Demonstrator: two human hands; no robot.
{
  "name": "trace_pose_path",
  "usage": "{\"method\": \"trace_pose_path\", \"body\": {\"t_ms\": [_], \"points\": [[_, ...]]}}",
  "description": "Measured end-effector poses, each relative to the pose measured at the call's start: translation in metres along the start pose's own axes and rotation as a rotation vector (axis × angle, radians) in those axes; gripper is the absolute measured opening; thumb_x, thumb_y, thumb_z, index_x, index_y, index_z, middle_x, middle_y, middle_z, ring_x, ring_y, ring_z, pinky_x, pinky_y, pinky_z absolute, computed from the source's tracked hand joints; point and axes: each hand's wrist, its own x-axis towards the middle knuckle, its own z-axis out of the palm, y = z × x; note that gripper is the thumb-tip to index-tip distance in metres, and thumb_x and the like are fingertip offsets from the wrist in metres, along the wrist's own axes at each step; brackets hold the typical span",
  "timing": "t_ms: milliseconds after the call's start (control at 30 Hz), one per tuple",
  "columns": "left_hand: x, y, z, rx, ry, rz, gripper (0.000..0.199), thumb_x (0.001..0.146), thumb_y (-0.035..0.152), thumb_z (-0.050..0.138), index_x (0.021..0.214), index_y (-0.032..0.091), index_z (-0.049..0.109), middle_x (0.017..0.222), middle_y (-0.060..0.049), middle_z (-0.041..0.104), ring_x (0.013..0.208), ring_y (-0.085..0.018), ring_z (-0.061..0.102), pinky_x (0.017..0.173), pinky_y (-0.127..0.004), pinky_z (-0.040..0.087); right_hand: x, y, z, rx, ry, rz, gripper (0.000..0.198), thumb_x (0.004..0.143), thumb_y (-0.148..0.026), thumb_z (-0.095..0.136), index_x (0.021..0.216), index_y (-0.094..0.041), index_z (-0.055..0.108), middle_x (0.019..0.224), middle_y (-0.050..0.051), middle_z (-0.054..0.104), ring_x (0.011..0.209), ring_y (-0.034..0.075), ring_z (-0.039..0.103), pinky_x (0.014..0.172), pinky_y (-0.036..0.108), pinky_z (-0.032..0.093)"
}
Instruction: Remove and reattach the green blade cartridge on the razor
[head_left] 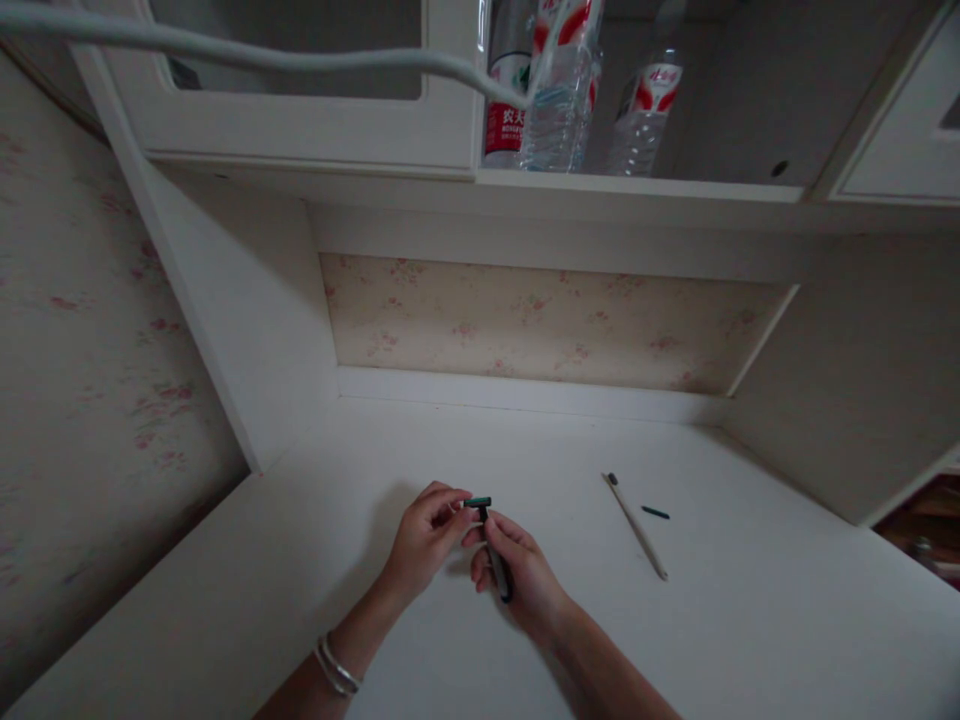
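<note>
Both hands are on a razor (495,565) above the white desktop. My right hand (529,575) is closed around its grey and black handle, whose lower end points down toward me. My left hand (427,535) pinches the left end of the razor's head (478,502), which has a green strip along its top. Part of the handle is hidden by the right fingers. To the right lies a slim beige stick with a dark tuft at its far end, which looks like a toothbrush (637,530). Beside it is a small dark green strip (655,512).
A white cabinet shelf (637,190) overhangs the back of the desk (315,580), with several plastic bottles (559,110) on it. A pale cable (300,60) crosses the upper left. White side panels (232,300) bound the desk.
</note>
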Motion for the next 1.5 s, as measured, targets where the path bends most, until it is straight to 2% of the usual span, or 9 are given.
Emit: {"method": "trace_pose_path", "body": {"t_ms": [467, 767, 900, 1067, 1267, 1500], "points": [[0.0, 0.003, -0.002, 0.029, -0.007, -0.002, 0.015, 0.08, 0.03, 0.062, 0.083, 0.016, 0.066, 0.081, -0.002, 0.055, 0.069, -0.013, 0.054, 0.06, -0.022, 0.044, 0.0, 0.005, 0.0, -0.007, -0.016, 0.008, 0.027, 0.089, -0.04, 0.055, 0.096, -0.015, 0.063, 0.092, 0.007, 0.063, 0.049, 0.007, 0.055, 0.043, 0.018, 0.043], [0.0, 0.003, -0.001, 0.019, -0.008, 0.003, 0.015, 0.081, 0.03, 0.061, 0.083, 0.017, 0.066, 0.081, -0.002, 0.055, 0.066, -0.011, 0.054, 0.057, -0.021, 0.043, -0.001, 0.004, -0.001, -0.105, 0.008, -0.016, 0.025, 0.084, -0.04, 0.062, 0.094, -0.017, 0.064, 0.082, 0.003, 0.06, 0.05, 0.006, 0.051, 0.047, 0.018, 0.035], [0.0, 0.001, -0.001, 0.029, 0.025, 0.019, 0.015, 0.08, 0.03, 0.061, 0.085, 0.017, 0.067, 0.082, -0.003, 0.057, 0.07, -0.013, 0.055, 0.06, -0.022, 0.044, 0.002, 0.004, -0.006, -0.275, 0.095, -0.128, 0.032, 0.077, -0.036, 0.071, 0.103, -0.02, 0.064, 0.08, 0.001, 0.058, 0.059, 0.008, 0.051, 0.056, 0.02, 0.038], [0.0, -0.002, 0.0, 0.032, 0.011, 0.009, 0.017, 0.081, 0.031, 0.061, 0.088, 0.017, 0.067, 0.084, -0.004, 0.057, 0.072, -0.014, 0.056, 0.063, -0.023, 0.045, 0.006, 0.008, -0.011, -0.382, 0.165, -0.19, 0.029, 0.074, -0.04, 0.072, 0.094, -0.019, 0.067, 0.08, 0.002, 0.061, 0.067, 0.014, 0.054, 0.063, 0.025, 0.041], [0.0, -0.005, 0.0, 0.07, 0.01, -0.003, 0.024, 0.081, 0.033, 0.061, 0.099, 0.019, 0.066, 0.085, -0.003, 0.055, 0.068, -0.012, 0.053, 0.059, -0.022, 0.043, 0.008, 0.006, -0.011, -0.348, 0.209, -0.194, 0.035, 0.074, -0.042, 0.072, 0.099, -0.019, 0.067, 0.084, 0.005, 0.066, 0.078, 0.019, 0.059, 0.076, 0.032, 0.045], [0.001, -0.008, 0.002, 0.162, 0.0, -0.019, 0.024, 0.085, 0.036, 0.053, 0.095, 0.018, 0.067, 0.083, -0.004, 0.057, 0.067, -0.013, 0.052, 0.059, -0.023, 0.042, 0.009, 0.002, -0.018, -0.321, 0.365, -0.215, 0.036, 0.07, -0.042, 0.075, 0.094, -0.017, 0.066, 0.086, 0.006, 0.068, 0.078, 0.019, 0.06, 0.076, 0.032, 0.045]]}}
